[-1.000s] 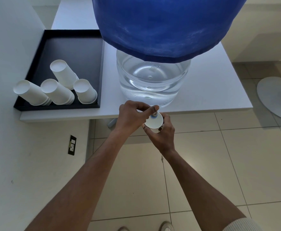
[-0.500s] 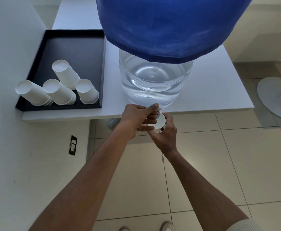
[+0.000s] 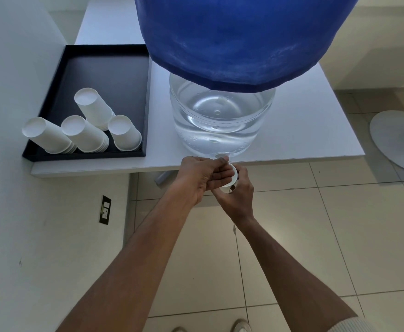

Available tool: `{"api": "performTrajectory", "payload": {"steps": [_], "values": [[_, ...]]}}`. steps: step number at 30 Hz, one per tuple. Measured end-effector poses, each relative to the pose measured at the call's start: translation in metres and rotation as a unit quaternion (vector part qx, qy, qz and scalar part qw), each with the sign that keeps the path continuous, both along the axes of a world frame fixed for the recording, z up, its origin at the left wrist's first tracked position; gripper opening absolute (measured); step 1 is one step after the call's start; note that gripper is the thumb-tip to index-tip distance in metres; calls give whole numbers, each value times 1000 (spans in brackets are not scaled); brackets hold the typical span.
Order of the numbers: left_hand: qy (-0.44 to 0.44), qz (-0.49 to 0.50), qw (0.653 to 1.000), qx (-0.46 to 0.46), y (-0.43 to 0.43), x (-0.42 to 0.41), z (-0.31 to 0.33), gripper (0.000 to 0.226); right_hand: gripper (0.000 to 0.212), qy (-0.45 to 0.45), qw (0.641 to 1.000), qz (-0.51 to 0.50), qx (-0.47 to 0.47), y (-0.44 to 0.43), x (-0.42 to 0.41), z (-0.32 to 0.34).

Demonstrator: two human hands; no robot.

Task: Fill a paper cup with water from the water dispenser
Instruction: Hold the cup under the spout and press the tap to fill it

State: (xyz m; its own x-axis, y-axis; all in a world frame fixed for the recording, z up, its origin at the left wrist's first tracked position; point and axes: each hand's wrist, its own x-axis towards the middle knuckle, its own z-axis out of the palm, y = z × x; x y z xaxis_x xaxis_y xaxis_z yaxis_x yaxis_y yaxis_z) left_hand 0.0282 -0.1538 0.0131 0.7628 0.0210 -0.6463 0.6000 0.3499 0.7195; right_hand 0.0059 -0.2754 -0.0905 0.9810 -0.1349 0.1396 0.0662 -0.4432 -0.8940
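At the front edge of the white table (image 3: 316, 130), below the clear water jug with blue cloth cover (image 3: 222, 121): small white paper cup (image 3: 232, 176) wrapped in right hand (image 3: 238, 195) from beneath; left hand (image 3: 199, 176) curled over the cup's mouth, fingertips pinched at the jug's tap. Left, black rectangular tray (image 3: 105, 65) holding stacked white paper cups (image 3: 88, 130).

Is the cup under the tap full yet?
Cannot tell. The left hand covers most of the paper cup held by the right hand; no water level shows.
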Motion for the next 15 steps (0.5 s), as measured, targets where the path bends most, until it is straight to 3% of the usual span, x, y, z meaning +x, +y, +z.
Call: {"api": "performTrajectory", "payload": {"steps": [6,15], "values": [[-40,-18,998,56,-4,-23,-20,13,50,20,1000,-6,11,-2,-2,-3],[-58,31,998,20,-2,-34,-24,16,52,20,1000,6,17,-6,-4,-10]]}}
